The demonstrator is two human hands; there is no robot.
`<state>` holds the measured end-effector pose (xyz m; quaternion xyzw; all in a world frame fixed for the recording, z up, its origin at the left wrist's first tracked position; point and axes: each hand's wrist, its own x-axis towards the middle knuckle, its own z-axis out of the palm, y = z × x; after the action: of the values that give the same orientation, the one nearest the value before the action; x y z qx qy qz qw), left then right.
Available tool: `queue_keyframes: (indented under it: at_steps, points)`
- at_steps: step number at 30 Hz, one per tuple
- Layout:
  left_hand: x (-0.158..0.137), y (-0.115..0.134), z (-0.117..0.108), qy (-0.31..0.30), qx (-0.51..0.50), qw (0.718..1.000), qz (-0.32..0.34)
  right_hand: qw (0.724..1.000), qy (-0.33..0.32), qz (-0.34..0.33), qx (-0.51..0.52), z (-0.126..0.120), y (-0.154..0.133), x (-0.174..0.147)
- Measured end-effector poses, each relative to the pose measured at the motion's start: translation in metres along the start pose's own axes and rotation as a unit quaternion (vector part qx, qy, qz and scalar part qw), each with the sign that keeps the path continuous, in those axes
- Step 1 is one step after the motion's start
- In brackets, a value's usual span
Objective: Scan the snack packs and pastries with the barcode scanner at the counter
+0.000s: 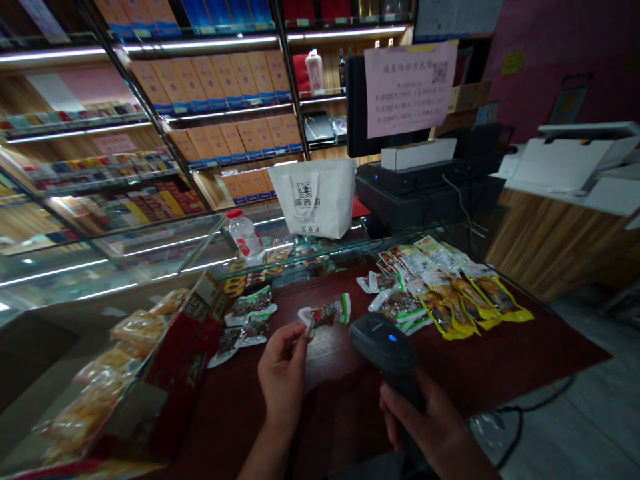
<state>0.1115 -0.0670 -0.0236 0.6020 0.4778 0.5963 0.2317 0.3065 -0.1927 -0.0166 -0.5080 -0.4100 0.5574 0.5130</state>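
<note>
My left hand [286, 367] pinches the near left end of a small clear snack packet [325, 315] with a green strip at its far end. Wrapped round the handle of a dark barcode scanner [383, 343] is my right hand [420, 413]; a blue light glows on top of the scanner head, which sits to the right of the packet. Similar packets [250, 320] lie left of my left hand. More green-edged packets [397, 303] lie beyond the scanner, beside several yellow-edged packets [453, 303] of brown food.
An open carton [175, 373] of wrapped food stands at left on the dark red tabletop [330, 413]. Behind are a glass counter, a red-capped bottle [245, 233], a white bag [315, 200] and a monitor [356, 107] with a paper sign. Stocked shelves line the back.
</note>
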Motion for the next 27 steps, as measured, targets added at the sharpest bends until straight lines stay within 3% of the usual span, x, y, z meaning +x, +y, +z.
queue_keyframes:
  at_steps: [5,13,15,18,22,27]
  points:
    - [-0.001,-0.002,-0.001,-0.005,0.046,0.998,0.051,1.0,-0.009,-0.002,-0.012,-0.001,0.0,0.0]
    - [-0.002,0.005,0.007,-0.014,0.064,0.998,0.021,1.0,0.017,-0.013,-0.005,-0.007,0.001,-0.003]
    - [-0.001,0.007,0.013,-0.026,0.037,0.999,-0.013,1.0,0.023,-0.014,0.005,-0.012,0.002,-0.002]
    - [0.006,0.005,0.031,-0.075,-0.039,0.988,-0.126,0.998,0.06,-0.012,0.016,-0.023,0.004,0.0]
    - [0.022,-0.004,0.072,-0.125,-0.17,0.941,-0.266,0.982,0.179,-0.019,0.062,-0.042,-0.003,0.0]
    - [0.039,-0.008,0.138,-0.152,-0.26,0.885,-0.356,0.96,0.267,-0.036,0.076,-0.067,-0.019,-0.007]
